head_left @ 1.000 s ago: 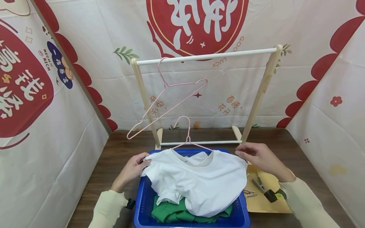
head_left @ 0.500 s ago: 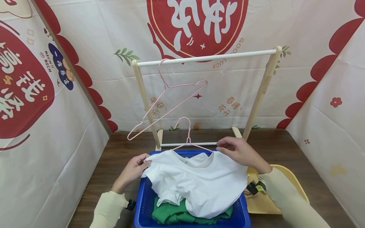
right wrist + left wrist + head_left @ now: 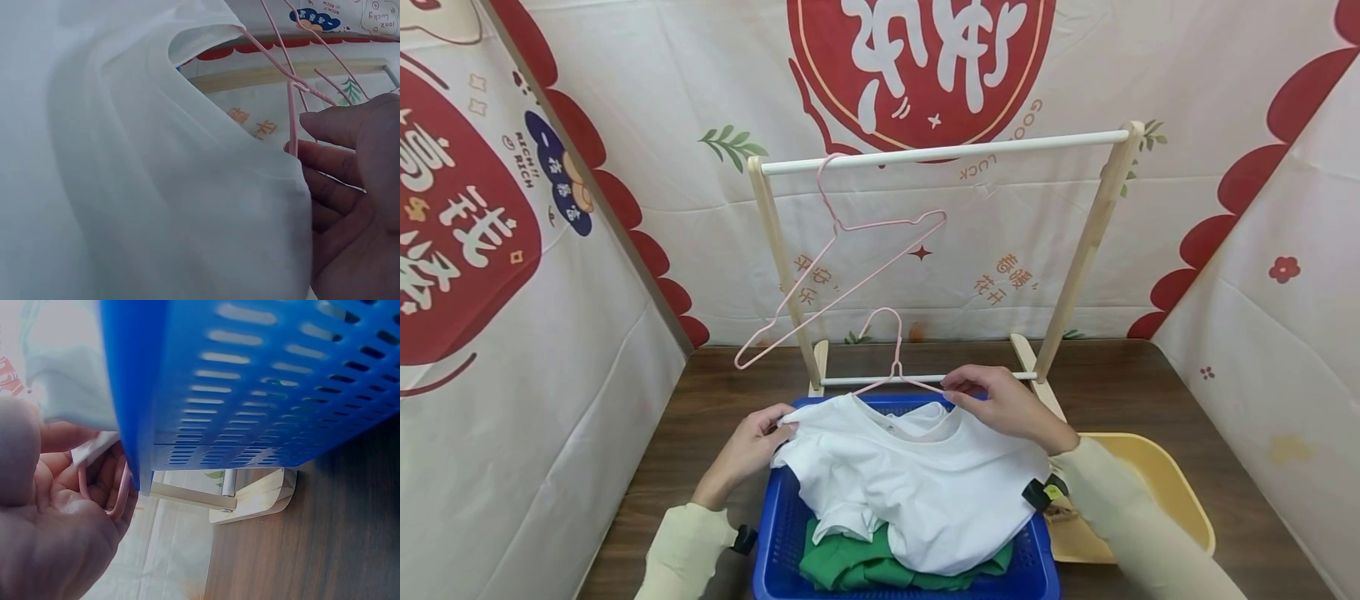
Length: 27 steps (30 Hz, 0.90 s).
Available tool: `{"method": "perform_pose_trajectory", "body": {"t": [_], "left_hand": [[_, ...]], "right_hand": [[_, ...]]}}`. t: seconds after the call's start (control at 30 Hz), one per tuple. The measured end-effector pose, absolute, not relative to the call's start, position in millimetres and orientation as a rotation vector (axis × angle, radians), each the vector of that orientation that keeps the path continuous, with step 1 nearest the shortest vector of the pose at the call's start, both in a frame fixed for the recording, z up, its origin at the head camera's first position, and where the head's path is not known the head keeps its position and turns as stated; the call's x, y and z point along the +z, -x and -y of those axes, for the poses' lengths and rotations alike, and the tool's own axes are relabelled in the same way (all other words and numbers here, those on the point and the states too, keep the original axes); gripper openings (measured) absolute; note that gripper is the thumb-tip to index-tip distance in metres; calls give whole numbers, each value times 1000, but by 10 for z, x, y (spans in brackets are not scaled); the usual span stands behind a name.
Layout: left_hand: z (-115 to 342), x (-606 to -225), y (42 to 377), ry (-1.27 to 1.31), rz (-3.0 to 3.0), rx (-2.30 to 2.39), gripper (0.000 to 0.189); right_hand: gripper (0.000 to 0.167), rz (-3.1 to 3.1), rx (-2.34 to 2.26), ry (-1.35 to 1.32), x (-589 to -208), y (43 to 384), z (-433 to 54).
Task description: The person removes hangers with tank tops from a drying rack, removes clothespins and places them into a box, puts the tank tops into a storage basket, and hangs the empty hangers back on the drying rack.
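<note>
A white T-shirt [image 3: 917, 492] lies over a blue basket [image 3: 763, 533], with a pink clothes hanger [image 3: 896, 342] inside it and the hook rising from the collar. My left hand [image 3: 751, 446] grips the shirt's left shoulder; in the left wrist view the hanger's looped end [image 3: 112, 509] sits within the curled fingers beside the fabric. My right hand [image 3: 1003, 407] is at the right of the collar. In the right wrist view its index finger reaches the hanger wire [image 3: 292, 119], and a small gap shows between thumb and index finger. Green cloth [image 3: 880, 558] lies under the shirt.
Behind the basket stands a clothes rack [image 3: 940, 153] with a second pink hanger [image 3: 842, 229] on its white bar. A yellow tray [image 3: 1180, 500] with clips [image 3: 1060, 512] lies at the right, partly hidden by my right forearm. Printed cloth walls surround the table.
My right hand has moved left from the shirt's right shoulder to the hanger wire at the collar. The left hand and the shirt have stayed in place.
</note>
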<state>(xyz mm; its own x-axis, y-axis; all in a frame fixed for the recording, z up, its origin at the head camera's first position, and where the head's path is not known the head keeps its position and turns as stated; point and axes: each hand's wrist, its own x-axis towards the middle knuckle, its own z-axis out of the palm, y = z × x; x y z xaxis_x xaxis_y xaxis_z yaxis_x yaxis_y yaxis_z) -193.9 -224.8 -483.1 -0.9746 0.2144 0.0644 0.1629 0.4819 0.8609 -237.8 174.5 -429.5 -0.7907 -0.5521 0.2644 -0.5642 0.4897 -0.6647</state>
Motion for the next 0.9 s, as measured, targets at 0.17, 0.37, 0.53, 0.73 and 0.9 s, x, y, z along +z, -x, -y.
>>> {"method": "perform_pose_trajectory", "body": {"t": [0.17,0.37,0.53,0.73,0.9], "left_hand": [[2241,-4824,1939,-336,-2656,1541,11],[2240,-4823,1935,-320,-2645,1547,10],[2233,-4824,1929,-313,-2656,1537,9],[2231,-4843,1920,-354,-2660,1553,8],[2233,-4872,1927,-394,-2660,1576,14]], "right_hand": [[14,2759,1206,-993,-4320,2371,-1700],[12,2776,1232,-1021,-4344,2372,-1676],[10,2778,1244,-1014,-4359,2368,-1674],[7,2756,1255,-1006,-4363,2351,-1671],[8,2770,1275,-978,-4367,2344,-1661]]}}
